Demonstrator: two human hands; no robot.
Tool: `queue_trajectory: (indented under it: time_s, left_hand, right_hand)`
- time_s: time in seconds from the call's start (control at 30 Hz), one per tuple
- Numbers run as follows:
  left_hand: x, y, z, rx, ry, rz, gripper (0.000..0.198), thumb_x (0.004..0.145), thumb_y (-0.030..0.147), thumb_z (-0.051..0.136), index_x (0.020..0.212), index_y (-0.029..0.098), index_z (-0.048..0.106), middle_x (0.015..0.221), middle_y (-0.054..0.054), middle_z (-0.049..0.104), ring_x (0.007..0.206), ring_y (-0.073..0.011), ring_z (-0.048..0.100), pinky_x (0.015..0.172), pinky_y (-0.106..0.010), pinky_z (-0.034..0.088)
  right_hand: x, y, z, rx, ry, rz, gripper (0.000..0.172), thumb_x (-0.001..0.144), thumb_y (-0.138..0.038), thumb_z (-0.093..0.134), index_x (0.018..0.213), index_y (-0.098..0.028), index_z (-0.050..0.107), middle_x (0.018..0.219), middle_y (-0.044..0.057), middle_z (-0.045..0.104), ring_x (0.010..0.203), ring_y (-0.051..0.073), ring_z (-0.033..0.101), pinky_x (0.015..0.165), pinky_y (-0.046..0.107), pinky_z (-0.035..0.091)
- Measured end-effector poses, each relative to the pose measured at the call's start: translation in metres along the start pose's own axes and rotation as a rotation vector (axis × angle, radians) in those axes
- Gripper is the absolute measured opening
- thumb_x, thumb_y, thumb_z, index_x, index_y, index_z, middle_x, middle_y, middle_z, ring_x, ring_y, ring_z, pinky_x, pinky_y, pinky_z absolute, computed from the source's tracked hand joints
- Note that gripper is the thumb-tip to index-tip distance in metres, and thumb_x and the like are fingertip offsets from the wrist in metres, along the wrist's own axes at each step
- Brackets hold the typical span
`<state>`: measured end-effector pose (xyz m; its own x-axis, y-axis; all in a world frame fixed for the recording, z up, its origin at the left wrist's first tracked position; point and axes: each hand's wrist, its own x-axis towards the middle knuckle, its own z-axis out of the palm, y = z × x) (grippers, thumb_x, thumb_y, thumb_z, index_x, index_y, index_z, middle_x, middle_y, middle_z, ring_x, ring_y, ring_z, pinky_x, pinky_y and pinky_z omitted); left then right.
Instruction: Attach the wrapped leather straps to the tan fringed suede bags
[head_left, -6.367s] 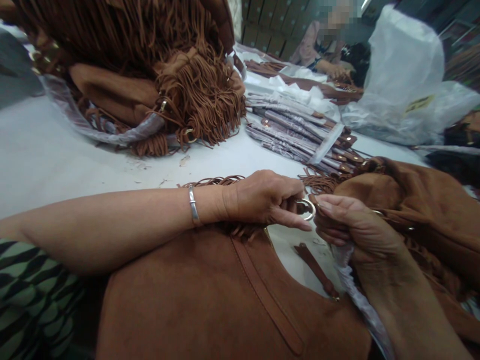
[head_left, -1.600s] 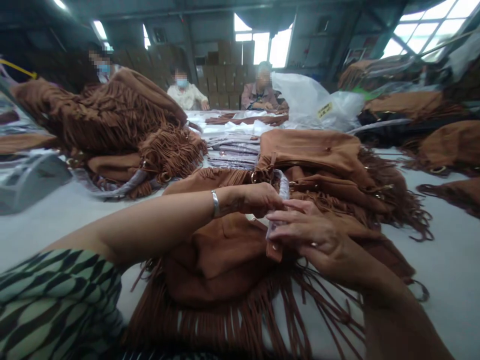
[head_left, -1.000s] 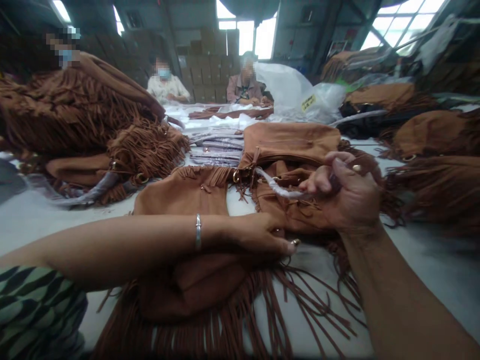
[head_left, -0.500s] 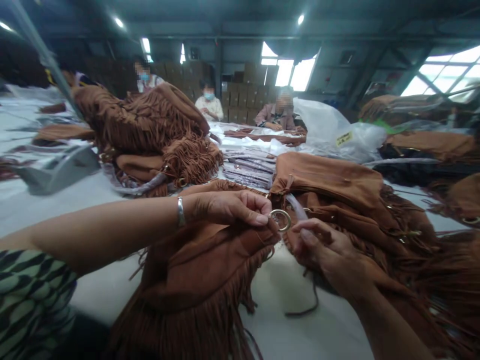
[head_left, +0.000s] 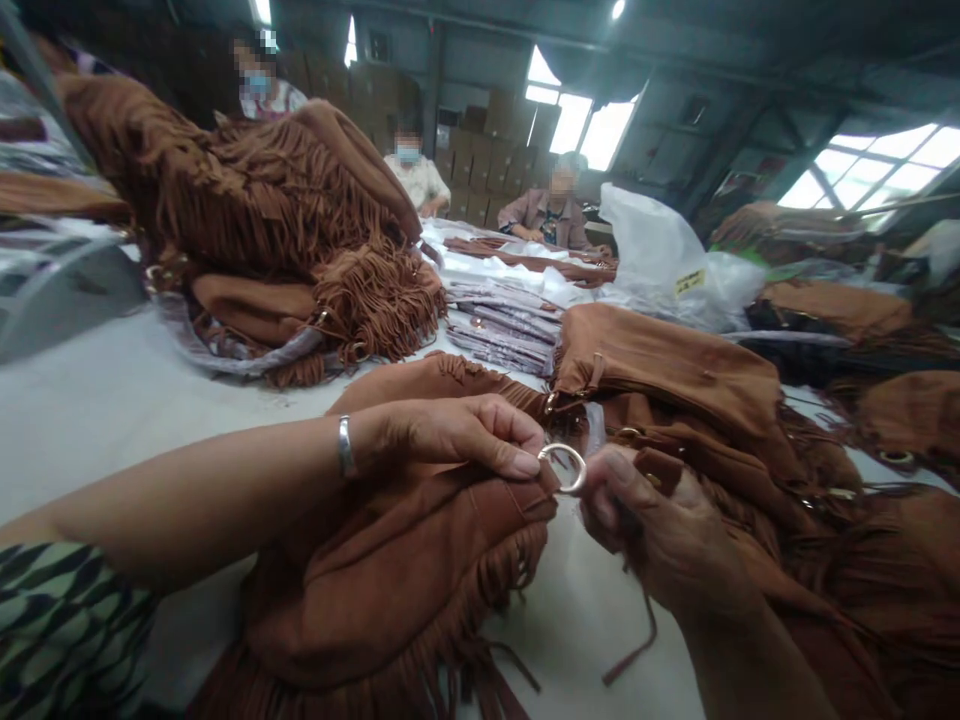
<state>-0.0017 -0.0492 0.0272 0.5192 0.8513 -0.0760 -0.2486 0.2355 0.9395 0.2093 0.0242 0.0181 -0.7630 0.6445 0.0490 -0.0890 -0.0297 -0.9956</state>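
Note:
A brown fringed suede bag [head_left: 405,570] lies in front of me, its fringe hanging toward the lower edge. With thumb and bent fingers, my left hand [head_left: 472,435] pinches the bag's upper right corner, beside a pale gold metal ring [head_left: 563,468] attached there. My right hand [head_left: 660,510] is closed at the ring's right side, its fingertips touching or very near the metal. Part of a brown leather strap [head_left: 660,466] with a small brass-coloured fitting shows in that hand. How the strap meets the ring is hidden by the fingers.
More brown fringed bags [head_left: 247,210] are heaped at the left, and others [head_left: 667,360] lie at the right. Plastic-wrapped strips [head_left: 502,320] are stacked mid-table, with a clear plastic bag [head_left: 652,250] behind. Several people sit across the table; one person [head_left: 551,205] faces me.
My right hand has closed in on the ring, and a brown strap piece now shows in it. The ring has tilted slightly. My left hand keeps its pinch; the view has shifted.

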Motion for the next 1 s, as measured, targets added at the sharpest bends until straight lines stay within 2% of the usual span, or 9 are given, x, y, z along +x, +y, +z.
queue_trajectory:
  time_s: [0.1,0.17,0.33,0.5,0.73,0.87,1.0]
  left_hand:
    - [-0.003,-0.006,-0.007,0.053,0.009,-0.058,0.014,0.074,0.025,0.07,0.074,0.013,0.063,0.067,0.001,0.055,0.063,-0.009,0.048,0.065,-0.02,0.04]
    - [-0.004,-0.01,-0.011,0.083,0.0,-0.082,0.015,0.074,0.026,0.069,0.073,0.013,0.062,0.065,0.001,0.054,0.062,-0.0089,0.047,0.064,-0.02,0.039]
    - [-0.005,-0.016,-0.017,0.092,-0.027,-0.053,0.014,0.077,0.027,0.066,0.075,0.014,0.062,0.069,0.0,0.055,0.064,-0.0094,0.049,0.065,-0.021,0.04]
    - [-0.005,-0.016,-0.017,0.225,-0.035,-0.03,0.013,0.078,0.027,0.065,0.075,0.014,0.064,0.069,0.0,0.056,0.065,-0.0096,0.049,0.063,-0.02,0.04]
    - [-0.003,-0.021,-0.018,0.151,-0.005,-0.043,0.012,0.072,0.026,0.071,0.074,0.014,0.068,0.071,-0.004,0.062,0.067,-0.0144,0.056,0.068,-0.026,0.046]
    - [-0.001,-0.026,-0.021,0.122,0.038,-0.024,0.012,0.076,0.026,0.068,0.076,0.014,0.065,0.073,-0.002,0.061,0.072,-0.0131,0.056,0.072,-0.024,0.045]
    - [0.001,-0.027,-0.021,0.107,0.056,0.028,0.013,0.079,0.024,0.066,0.077,0.013,0.06,0.076,0.0,0.06,0.074,-0.0091,0.055,0.072,-0.02,0.042]
  right_hand:
    - [0.008,-0.004,0.001,-0.102,-0.137,0.145,0.03,0.079,-0.041,0.068,0.064,-0.016,0.061,0.046,-0.005,0.04,0.041,0.006,0.032,0.038,0.019,0.021]
    - [0.012,-0.005,0.004,-0.109,-0.167,0.194,0.03,0.075,-0.041,0.071,0.063,-0.016,0.06,0.047,-0.004,0.043,0.042,0.006,0.034,0.037,0.019,0.022]
    - [0.014,0.004,0.011,0.043,-0.117,0.231,0.032,0.076,-0.04,0.069,0.058,-0.017,0.058,0.045,-0.003,0.044,0.042,0.008,0.037,0.039,0.021,0.025]
    - [0.016,0.009,0.011,0.043,-0.143,0.278,0.032,0.073,-0.042,0.071,0.06,-0.014,0.064,0.046,-0.002,0.047,0.04,0.007,0.037,0.038,0.019,0.024]
    - [0.022,0.017,0.01,0.1,-0.146,0.323,0.031,0.076,-0.04,0.069,0.06,-0.015,0.061,0.046,-0.003,0.045,0.04,0.007,0.036,0.038,0.019,0.024]
    - [0.018,0.022,0.0,0.134,-0.18,0.328,0.03,0.082,-0.04,0.064,0.064,-0.016,0.062,0.046,-0.003,0.044,0.04,0.007,0.037,0.038,0.019,0.025]
    - [0.009,0.026,-0.004,0.087,-0.147,0.284,0.023,0.077,-0.038,0.07,0.074,-0.016,0.065,0.052,-0.002,0.052,0.041,0.006,0.04,0.038,0.018,0.024]
